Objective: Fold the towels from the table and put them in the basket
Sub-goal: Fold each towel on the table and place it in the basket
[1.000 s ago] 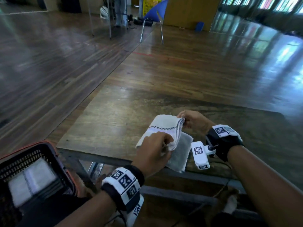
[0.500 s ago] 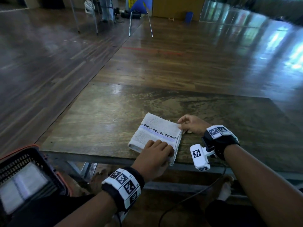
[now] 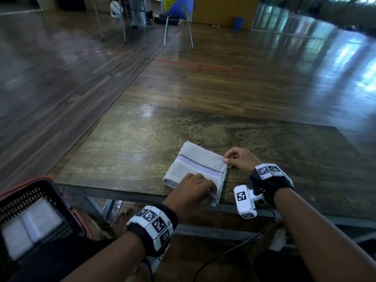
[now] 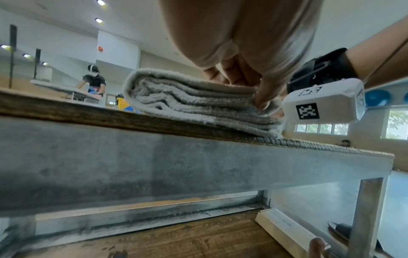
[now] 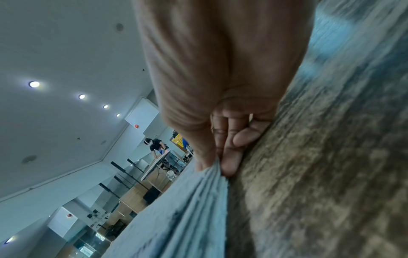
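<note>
A grey towel [image 3: 195,165] with a checked and purple stripe lies folded in several layers near the front edge of the wooden table [image 3: 132,143]. My left hand [image 3: 203,186] rests on its near right corner; in the left wrist view the fingers lie on top and the thumb [image 4: 262,99] pinches the layered edge of the towel [image 4: 187,97]. My right hand [image 3: 227,161] pinches the far right corner between thumb and fingers [image 5: 229,157], where the towel [image 5: 187,209] edge bunches. The black basket [image 3: 40,192] with an orange rim sits low at my left, holding a folded white towel [image 3: 30,226].
The table's metal frame [image 4: 154,165] runs just below the towel. A blue chair [image 3: 179,11] stands far back on the wooden floor. A cable [image 3: 234,249] hangs under the table near my feet. A person [image 4: 93,82] works at a distant table.
One second ago both hands held the towel up while folding it over. It now lies flat on the table, with both hands still on its right side.
</note>
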Demonstrator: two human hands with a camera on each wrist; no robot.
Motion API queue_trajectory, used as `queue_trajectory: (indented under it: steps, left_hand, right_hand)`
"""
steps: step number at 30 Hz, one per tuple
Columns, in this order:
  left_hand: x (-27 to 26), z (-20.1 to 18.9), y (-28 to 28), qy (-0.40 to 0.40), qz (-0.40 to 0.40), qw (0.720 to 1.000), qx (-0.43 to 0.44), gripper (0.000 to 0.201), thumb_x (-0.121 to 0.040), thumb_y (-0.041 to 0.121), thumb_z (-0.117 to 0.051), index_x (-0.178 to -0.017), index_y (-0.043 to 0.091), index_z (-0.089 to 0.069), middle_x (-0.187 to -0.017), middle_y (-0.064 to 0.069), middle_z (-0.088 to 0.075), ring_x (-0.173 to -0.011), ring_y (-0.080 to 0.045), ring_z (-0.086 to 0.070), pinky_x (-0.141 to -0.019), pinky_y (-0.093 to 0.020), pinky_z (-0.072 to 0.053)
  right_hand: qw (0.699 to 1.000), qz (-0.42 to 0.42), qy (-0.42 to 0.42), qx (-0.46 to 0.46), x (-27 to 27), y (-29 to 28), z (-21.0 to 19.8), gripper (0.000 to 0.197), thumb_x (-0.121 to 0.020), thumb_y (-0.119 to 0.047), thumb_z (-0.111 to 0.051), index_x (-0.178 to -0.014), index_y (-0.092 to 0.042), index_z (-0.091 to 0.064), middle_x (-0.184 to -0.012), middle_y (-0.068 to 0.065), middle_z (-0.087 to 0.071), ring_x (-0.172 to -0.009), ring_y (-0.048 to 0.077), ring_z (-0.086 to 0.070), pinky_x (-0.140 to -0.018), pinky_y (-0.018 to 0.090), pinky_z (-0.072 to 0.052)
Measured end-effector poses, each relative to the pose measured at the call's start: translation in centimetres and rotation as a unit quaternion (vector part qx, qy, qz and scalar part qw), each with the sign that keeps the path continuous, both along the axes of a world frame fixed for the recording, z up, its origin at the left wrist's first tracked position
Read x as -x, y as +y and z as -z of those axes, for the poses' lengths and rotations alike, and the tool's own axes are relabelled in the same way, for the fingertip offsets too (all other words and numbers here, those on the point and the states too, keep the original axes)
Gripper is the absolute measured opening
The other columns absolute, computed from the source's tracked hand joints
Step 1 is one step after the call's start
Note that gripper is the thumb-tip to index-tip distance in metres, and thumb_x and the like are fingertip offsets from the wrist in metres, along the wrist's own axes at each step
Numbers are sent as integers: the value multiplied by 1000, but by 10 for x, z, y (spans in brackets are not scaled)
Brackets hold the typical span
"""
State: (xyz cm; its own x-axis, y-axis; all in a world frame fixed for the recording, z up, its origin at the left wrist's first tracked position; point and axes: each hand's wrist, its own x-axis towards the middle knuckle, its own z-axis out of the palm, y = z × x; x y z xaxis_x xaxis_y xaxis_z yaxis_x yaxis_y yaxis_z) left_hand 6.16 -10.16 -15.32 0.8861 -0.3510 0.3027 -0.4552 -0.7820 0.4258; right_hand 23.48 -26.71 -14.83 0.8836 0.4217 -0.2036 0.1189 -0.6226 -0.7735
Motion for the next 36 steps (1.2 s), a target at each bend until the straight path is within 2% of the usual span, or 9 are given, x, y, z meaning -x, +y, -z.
queue_trajectory:
  steps: [7,10,15,19,23,27,32,34,36]
  left_hand:
    - [1,2,-2,37,-3,999,-1,14,-84,23,-58,-97,20,-63,-94,2,-66,-90,-13,-55,-81,-26,-35]
    - [-4,-9,3,53,-12,998,7,14,-83,27,-55,-95,22,-61,-90,3,-65,-83,-13,-55,-81,-28,-38]
    - [-39,-18,36,46,-167,985,-29,26,-90,25,-47,-114,24,-57,-119,1,-62,-114,-18,-52,-98,-33,-29]
    - [-52,-12,58,68,-163,976,-126,40,-94,26,-41,-134,28,-44,-149,7,-38,-134,-12,-36,-107,-38,-22]
    - [-54,-1,64,82,-111,974,-179,45,-98,32,-34,-143,32,-31,-155,11,-24,-141,-10,-24,-108,-38,-22]
    - [-53,2,66,108,-122,966,-199,48,-98,41,-30,-145,34,-26,-155,13,-23,-142,-11,-21,-109,-40,-24]
    - [-52,-9,58,94,-141,958,-232,39,-94,43,-35,-126,26,-50,-125,1,-50,-116,-21,-45,-98,-36,-30]
    - [-53,-17,49,102,-150,954,-241,30,-93,42,-36,-93,22,-58,-96,2,-55,-88,-19,-52,-91,-34,-34]
    - [-53,-23,37,116,-135,951,-252,37,-90,40,-35,-61,19,-45,-67,3,-49,-60,-17,-46,-75,-35,-44]
  right_hand:
    - [1000,23,-18,11,2,0,4,14,-80,-15,-71,-81,-12,-58,-76,6,-65,-65,14,-60,-70,29,-50]
    - [993,33,-64,97,9,4,-1,18,-82,-21,-70,-89,-12,-56,-86,3,-60,-77,15,-57,-72,28,-44]
    - [969,50,-199,136,59,6,-28,4,-88,-18,-51,-86,-20,-54,-94,0,-56,-84,17,-55,-73,35,-46]
    - [942,-103,-246,202,126,1,-38,19,-92,-28,-46,-103,-26,-60,-110,-4,-61,-104,15,-54,-86,34,-40]
    - [909,-216,-248,256,178,0,-23,49,-95,-40,-33,-141,-26,-30,-148,-6,-32,-135,14,-28,-107,39,-21]
    - [883,-231,-274,303,180,-12,-8,60,-94,-48,-29,-147,-22,-21,-153,-3,-28,-141,14,-26,-111,45,-18]
    - [870,-168,-305,350,154,-30,-14,52,-88,-52,-27,-116,-25,-63,-118,-6,-66,-111,12,-61,-97,47,-38]
    - [864,-136,-330,355,138,-33,-18,46,-89,-49,-32,-103,-25,-69,-110,-7,-69,-107,13,-62,-94,46,-31]
    - [867,-123,-310,369,122,-36,-19,40,-93,-47,-33,-109,-28,-64,-120,-9,-61,-118,12,-52,-97,46,-22]
